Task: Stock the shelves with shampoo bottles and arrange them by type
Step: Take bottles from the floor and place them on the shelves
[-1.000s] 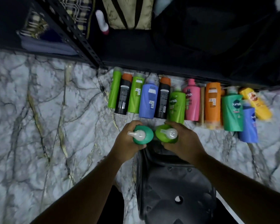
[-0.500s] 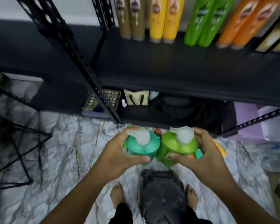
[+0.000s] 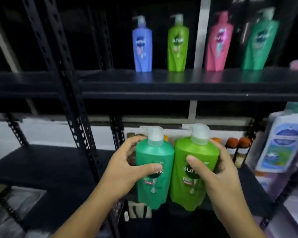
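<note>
My left hand [image 3: 126, 170] grips a teal-green pump shampoo bottle [image 3: 153, 184], held upright in front of the black shelving. Beside it, touching, my right hand [image 3: 218, 176] holds a lime-green pump bottle [image 3: 191, 158]. On the upper shelf [image 3: 179, 83] stand pump bottles in a spaced row: a blue bottle [image 3: 142, 47], a lime-green one [image 3: 177, 43], a pink one [image 3: 218, 43] and a teal-green one [image 3: 259, 42].
Black perforated uprights [image 3: 67, 86] rise at left of my hands. The middle shelf [image 3: 41, 162] behind my hands carries orange-capped bottles [image 3: 236, 148] at the back. A large white and blue pack [image 3: 282, 143] stands at right.
Both hands lifted the two green bottles from the floor up to shelf height. My view swung from the floor row of bottles up to the upper shelf.
</note>
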{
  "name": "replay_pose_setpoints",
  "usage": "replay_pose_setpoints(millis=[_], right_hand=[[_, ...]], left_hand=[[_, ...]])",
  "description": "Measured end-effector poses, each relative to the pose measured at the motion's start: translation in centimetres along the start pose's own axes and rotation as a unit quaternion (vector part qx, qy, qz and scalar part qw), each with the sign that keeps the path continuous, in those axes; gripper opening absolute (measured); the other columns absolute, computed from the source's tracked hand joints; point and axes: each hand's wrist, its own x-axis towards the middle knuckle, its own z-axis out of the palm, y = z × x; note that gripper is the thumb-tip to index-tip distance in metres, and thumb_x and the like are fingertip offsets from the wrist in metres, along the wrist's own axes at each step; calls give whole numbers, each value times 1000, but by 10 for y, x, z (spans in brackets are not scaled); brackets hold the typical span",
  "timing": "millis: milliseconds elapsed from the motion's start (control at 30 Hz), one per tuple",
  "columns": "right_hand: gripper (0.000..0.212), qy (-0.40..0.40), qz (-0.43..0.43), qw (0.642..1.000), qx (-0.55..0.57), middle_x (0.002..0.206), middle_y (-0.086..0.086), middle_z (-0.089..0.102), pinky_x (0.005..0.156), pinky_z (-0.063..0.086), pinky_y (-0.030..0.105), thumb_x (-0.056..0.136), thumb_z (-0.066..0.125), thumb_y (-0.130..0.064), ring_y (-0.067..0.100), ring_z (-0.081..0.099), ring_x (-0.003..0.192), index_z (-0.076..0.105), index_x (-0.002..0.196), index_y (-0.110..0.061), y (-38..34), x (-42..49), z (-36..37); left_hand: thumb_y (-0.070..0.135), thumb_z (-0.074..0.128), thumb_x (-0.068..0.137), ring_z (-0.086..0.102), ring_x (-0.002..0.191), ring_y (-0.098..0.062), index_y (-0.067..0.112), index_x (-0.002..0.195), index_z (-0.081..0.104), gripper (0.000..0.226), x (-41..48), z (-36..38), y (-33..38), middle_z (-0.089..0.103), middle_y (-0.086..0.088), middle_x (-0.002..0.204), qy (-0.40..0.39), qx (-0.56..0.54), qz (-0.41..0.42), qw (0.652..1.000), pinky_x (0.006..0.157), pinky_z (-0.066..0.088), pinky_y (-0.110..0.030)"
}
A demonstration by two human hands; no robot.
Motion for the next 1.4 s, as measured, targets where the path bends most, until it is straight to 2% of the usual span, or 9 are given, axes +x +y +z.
replay_pose_setpoints(millis=[167, 333, 567, 700, 833, 1067, 1233, 1333, 1400], right_hand=[[55, 25, -64, 997, 27, 102, 2, 77, 70, 62, 43, 66, 84, -32, 23, 76, 90, 64, 118, -32, -55, 50, 12], [50, 27, -116, 992, 27, 102, -2, 77, 73, 62, 37, 73, 85, -34, 18, 76, 92, 63, 118, -29, -105, 95, 24], [54, 6, -148, 988, 33, 106, -1, 77, 86, 60, 46, 76, 86, -42, 19, 76, 96, 62, 121, -25, -166, 160, 37], [52, -21, -149, 988, 36, 105, 4, 77, 82, 62, 48, 80, 84, -35, 24, 76, 93, 60, 122, -18, -188, 195, 43], [52, -11, -148, 989, 23, 101, 2, 78, 73, 62, 37, 81, 84, -33, 20, 77, 90, 59, 123, -15, -192, 225, 40], [48, -5, -145, 989, -41, 104, 0, 77, 79, 61, 38, 82, 81, -43, 16, 76, 90, 62, 120, -20, -183, 262, 26], [50, -61, -145, 978, -136, 111, -7, 75, 94, 58, 43, 85, 78, -45, 10, 74, 97, 56, 127, -29, -173, 265, 11], [79, -101, -108, 974, -173, 120, -10, 71, 98, 56, 40, 77, 88, -31, 5, 71, 104, 38, 138, -35, -148, 258, -3], [80, -99, -100, 971, -193, 122, -13, 70, 99, 56, 36, 76, 89, -32, 1, 69, 106, 38, 137, -37, -136, 256, -10]], left_hand=[[22, 91, 70, 73, 105, -20, 35, 122, 66, 59, 51, 8, 57, 74, -1, 118, 9, -47, 90, 995, 84, 58, -31], [21, 84, 80, 74, 105, -19, 30, 128, 63, 53, 91, 12, 111, 76, 2, 115, 25, -91, 143, 985, 85, 59, -40], [17, 80, 86, 76, 100, -21, 23, 125, 65, 42, 145, 10, 178, 76, -1, 114, 44, -150, 196, 968, 73, 61, -31], [21, 83, 85, 76, 99, -21, 25, 126, 64, 45, 177, 12, 200, 75, 0, 115, 48, -162, 210, 963, 75, 62, -33], [25, 84, 84, 77, 95, -18, 26, 126, 63, 47, 209, 21, 205, 76, 1, 112, 50, -167, 196, 965, 71, 62, -32], [34, 83, 86, 76, 101, -21, 24, 125, 65, 44, 256, 43, 185, 77, 1, 111, 37, -150, 171, 973, 89, 61, -51], [48, 71, 92, 72, 106, -7, 40, 136, 54, 47, 265, 42, 169, 72, 15, 118, 26, -54, 200, 978, 95, 60, -42], [27, 71, 96, 67, 114, -3, 45, 138, 42, 54, 257, 35, 147, 67, 15, 128, -53, -1, 195, 979, 97, 55, -29], [14, 73, 94, 65, 115, 1, 44, 138, 34, 65, 256, 33, 134, 64, 14, 131, -98, 12, 173, 980, 90, 54, -19]])
